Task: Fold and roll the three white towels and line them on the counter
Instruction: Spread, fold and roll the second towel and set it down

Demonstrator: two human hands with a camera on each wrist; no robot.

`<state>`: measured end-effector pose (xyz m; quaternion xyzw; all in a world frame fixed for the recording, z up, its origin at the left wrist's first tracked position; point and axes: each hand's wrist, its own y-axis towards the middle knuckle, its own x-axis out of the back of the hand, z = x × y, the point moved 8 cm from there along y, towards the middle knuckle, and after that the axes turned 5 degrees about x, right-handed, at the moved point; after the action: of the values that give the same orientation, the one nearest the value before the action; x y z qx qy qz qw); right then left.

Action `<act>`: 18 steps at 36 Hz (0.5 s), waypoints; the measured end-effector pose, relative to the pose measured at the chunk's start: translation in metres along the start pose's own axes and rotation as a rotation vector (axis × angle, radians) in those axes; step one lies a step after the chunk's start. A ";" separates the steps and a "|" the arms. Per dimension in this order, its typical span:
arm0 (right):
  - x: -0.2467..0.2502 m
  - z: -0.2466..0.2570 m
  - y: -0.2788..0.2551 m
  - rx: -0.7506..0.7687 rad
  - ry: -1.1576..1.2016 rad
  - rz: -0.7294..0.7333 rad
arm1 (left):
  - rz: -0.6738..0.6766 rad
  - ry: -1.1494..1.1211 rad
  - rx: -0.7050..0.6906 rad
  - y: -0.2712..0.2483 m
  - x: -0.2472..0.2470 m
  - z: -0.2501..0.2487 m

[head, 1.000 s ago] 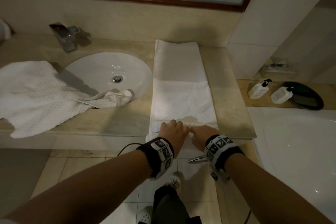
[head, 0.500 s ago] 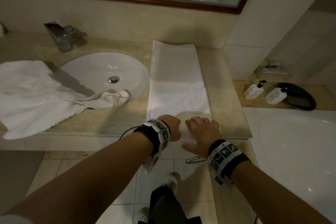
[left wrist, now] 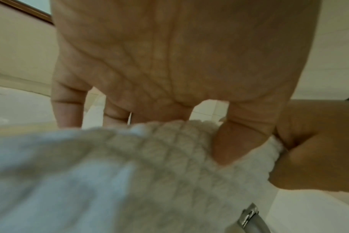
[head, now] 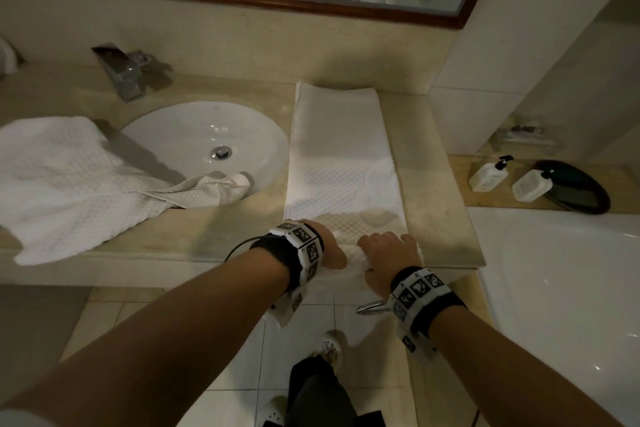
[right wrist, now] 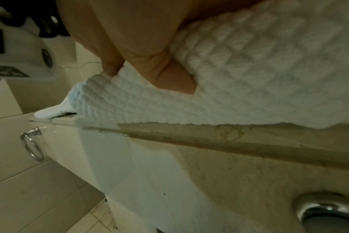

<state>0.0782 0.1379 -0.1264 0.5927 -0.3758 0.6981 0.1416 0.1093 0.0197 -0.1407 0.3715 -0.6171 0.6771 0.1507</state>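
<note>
Both your hands sit on the near end of the folded towel [head: 341,163], where a small roll [head: 353,258] has started at the front edge of the counter [head: 433,204]. Your left hand [head: 329,246] curls its fingers over the left part of that roll, thumb pressed into the waffle cloth, as the left wrist view shows. Your right hand [head: 389,255] grips the right part just beside it, thumb [right wrist: 169,75] tucked under and fingers wrapped over the top. Away from your grip, the rest of the towel lies flat in a long strip reaching the back wall. Well to the left of your hands, a second towel [head: 79,184] lies crumpled, one corner draped over the rim of the sink [head: 166,135].
</note>
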 end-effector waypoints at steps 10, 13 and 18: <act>-0.001 -0.003 0.007 0.001 -0.021 0.037 | -0.303 0.132 -0.003 -0.009 -0.004 0.006; -0.001 -0.005 0.016 -0.025 -0.015 0.057 | -0.418 0.170 -0.125 -0.022 -0.009 -0.022; -0.003 -0.005 0.028 -0.017 0.034 0.092 | -0.389 0.100 -0.122 -0.017 -0.015 -0.026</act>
<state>0.0573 0.1234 -0.1387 0.5618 -0.4061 0.7106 0.1206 0.1223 0.0514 -0.1372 0.4399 -0.5651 0.6143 0.3312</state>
